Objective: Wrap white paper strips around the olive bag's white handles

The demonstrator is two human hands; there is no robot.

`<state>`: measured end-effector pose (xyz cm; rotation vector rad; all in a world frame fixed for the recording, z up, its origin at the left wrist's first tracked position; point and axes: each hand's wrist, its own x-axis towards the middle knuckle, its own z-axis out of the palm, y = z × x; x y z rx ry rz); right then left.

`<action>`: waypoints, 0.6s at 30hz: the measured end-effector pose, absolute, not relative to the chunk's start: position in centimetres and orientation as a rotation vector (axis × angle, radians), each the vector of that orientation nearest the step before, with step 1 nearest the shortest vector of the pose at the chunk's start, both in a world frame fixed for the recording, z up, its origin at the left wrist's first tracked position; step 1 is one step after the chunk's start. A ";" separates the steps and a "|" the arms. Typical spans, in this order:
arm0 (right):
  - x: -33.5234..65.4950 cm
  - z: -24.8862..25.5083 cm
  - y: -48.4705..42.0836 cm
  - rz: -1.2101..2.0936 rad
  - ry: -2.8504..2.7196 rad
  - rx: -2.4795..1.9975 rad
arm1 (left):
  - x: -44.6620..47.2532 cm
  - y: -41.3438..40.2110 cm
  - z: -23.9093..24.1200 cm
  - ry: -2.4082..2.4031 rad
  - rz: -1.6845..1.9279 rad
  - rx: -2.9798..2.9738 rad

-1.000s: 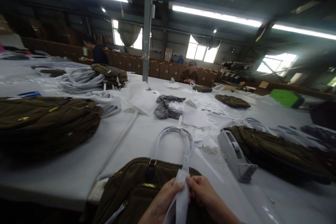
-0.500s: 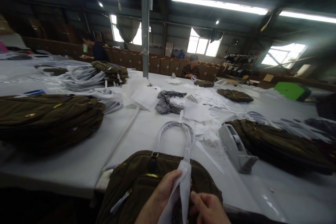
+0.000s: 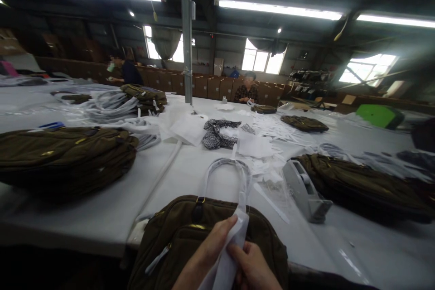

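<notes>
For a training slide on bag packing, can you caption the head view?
Both hands, left hand and right hand, pinch a white wrapping strip at the wrapped handle of an olive bag.

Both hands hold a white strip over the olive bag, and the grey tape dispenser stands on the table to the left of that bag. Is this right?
Not quite. In the head view the tape dispenser stands to the right of the bag, not the left. The rest holds: the left hand and the right hand both hold the white strip over the bag, on the table.
</notes>
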<state>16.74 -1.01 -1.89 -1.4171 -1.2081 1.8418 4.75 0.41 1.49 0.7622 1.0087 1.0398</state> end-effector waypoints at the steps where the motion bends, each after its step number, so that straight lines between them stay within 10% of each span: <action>1: 16.6 -2.2 -1.0 1.815 -1.188 -1.381 | 4.5 -0.1 2.1 1.076 1.020 0.885; 18: 16.0 -1.5 -1.5 1.747 -1.094 -1.413 | 4.5 -7.7 -2.3 1.650 1.245 1.155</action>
